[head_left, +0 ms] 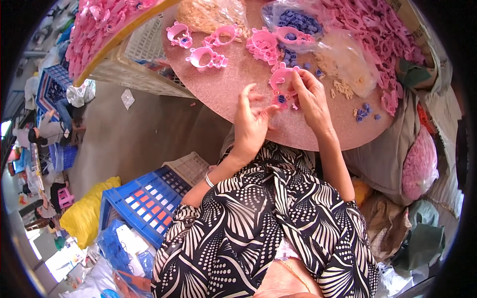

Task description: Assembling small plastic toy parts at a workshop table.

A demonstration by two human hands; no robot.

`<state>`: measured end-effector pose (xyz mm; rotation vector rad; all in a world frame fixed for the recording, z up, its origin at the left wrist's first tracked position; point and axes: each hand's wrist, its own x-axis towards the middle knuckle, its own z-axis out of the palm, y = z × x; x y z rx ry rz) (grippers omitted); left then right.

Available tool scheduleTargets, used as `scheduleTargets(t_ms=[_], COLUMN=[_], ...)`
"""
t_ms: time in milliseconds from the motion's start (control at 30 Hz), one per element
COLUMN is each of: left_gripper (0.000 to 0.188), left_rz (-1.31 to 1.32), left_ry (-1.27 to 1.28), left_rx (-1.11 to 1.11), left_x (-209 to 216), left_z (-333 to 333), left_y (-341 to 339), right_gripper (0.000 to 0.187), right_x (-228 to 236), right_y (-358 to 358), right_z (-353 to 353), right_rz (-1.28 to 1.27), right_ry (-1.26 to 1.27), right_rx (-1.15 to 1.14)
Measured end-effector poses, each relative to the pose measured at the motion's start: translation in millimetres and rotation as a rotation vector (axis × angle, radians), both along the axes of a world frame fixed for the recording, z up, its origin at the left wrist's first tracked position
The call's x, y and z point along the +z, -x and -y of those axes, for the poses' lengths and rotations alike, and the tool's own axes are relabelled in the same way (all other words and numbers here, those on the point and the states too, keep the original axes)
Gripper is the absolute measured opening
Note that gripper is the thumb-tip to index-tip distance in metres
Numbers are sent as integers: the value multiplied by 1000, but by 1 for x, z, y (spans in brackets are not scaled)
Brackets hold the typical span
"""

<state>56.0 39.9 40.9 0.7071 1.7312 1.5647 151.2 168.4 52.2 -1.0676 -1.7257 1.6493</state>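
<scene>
My right hand [313,99] pinches the rim of a pink plastic ring-shaped piece [281,75] between thumb and fingers, over the near part of the round table [218,92]. At the piece's lower end a small dark blue part [281,99] is set in pink plastic. My left hand [252,121] is beside that end, fingers spread and curved, its thumb tip close to the blue part. Whether the thumb touches it I cannot tell. Similar pink ring pieces [202,58] lie farther back on the table. Small blue parts [364,112] lie loose to the right.
Bags of blue parts [299,22] and beige parts [348,64] lie on the table. Pink pieces [365,32] heap at its right edge. A white crate [149,47] stands left of it, a blue crate [139,203] by my left elbow. Other people [49,130] are far left.
</scene>
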Motion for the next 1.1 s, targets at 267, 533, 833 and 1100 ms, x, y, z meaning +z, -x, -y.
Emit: scheduleTargets(t_ms=[267, 533, 833, 1100], left_gripper=[56, 21, 16, 19], left_rz=[-1247, 240, 894, 895], left_ry=[-150, -120, -387, -462], left_rx=[-188, 81, 106, 120], left_x=[-25, -23, -23, -28], left_z=[10, 3, -4, -10], left_y=[-1, 29, 56, 54], right_gripper=[33, 29, 25, 10], right_x=[13, 4, -33, -12], right_y=[1, 0, 20, 21], right_z=[25, -13, -29, 12], right_rz=[2, 292, 432, -556], right_ry=[255, -594, -996, 317], right_rx=[-48, -19, 323, 116])
